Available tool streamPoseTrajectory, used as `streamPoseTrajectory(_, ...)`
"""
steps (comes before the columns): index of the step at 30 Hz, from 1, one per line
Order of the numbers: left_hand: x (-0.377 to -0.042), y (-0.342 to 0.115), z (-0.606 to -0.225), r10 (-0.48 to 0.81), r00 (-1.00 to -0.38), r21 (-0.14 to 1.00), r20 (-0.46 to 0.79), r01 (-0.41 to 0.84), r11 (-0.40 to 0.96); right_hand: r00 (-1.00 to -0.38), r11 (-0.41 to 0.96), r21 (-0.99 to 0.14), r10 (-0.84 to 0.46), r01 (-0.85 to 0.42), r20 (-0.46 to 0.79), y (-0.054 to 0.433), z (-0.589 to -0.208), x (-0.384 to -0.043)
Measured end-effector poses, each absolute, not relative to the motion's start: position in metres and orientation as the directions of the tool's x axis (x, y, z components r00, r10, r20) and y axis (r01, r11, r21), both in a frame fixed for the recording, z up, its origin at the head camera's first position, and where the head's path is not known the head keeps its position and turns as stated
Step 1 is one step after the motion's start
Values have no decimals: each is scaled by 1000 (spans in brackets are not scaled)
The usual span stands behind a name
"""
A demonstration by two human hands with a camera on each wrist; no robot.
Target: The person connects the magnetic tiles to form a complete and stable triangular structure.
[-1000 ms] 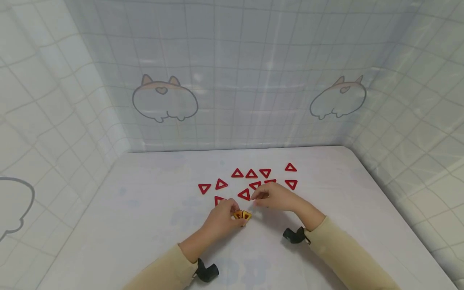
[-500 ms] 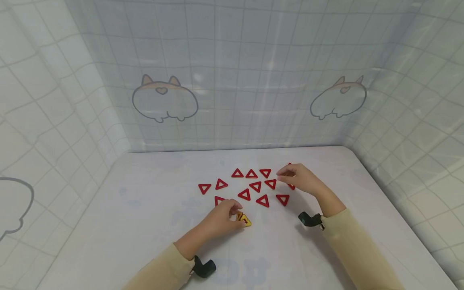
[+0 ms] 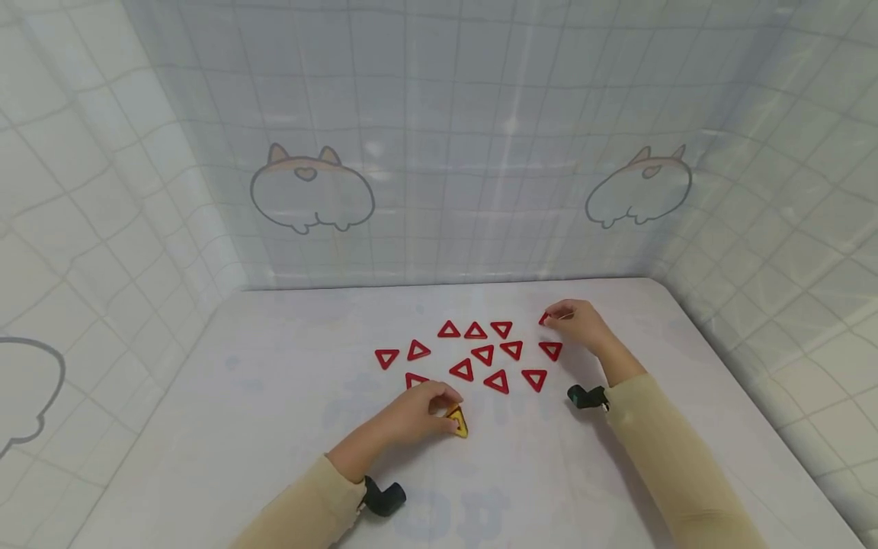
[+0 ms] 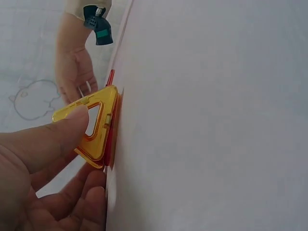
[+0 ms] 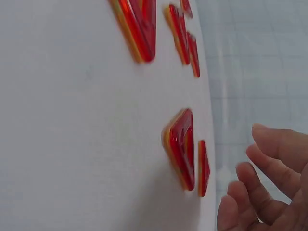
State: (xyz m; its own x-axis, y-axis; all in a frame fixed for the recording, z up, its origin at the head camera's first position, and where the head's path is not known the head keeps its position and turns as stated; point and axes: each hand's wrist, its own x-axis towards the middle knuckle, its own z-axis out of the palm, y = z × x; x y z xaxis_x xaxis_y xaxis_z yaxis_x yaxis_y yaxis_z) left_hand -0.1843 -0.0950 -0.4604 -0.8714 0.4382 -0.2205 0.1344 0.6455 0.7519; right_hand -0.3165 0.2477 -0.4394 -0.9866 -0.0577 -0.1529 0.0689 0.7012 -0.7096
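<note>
My left hand pinches a yellow triangular frame tile near the middle of the table, with the thumb on its face. Red shows behind its edge, and how the pieces there join is partly hidden. My right hand is at the back right, with its fingertips at a red triangular tile that they partly cover in the head view. In the right wrist view, the thumb and fingers of the right hand are apart with nothing between them, beside a red tile.
Several red triangular tiles lie flat and spread over the middle of the white table, such as one at the left and one nearer. Tile-patterned sheeting rises behind the table and at both sides.
My right hand has moved right and away, from over the middle tiles to the back right tile. The yellow tile has turned in my left hand, which stays about where it was.
</note>
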Motion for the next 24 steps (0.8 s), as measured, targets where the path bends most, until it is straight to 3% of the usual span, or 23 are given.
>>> streamPoseTrajectory(9,-187,-100,-460,490,-848,790,-203,154,593,-971,696,-700,-18,158,-238,256,-448,-336)
streamPoseTrajectory(24,-188,-99,-456,475,-849,815,-230,99,571,-946,766,-628,-86,137,-311,261,-458,-361)
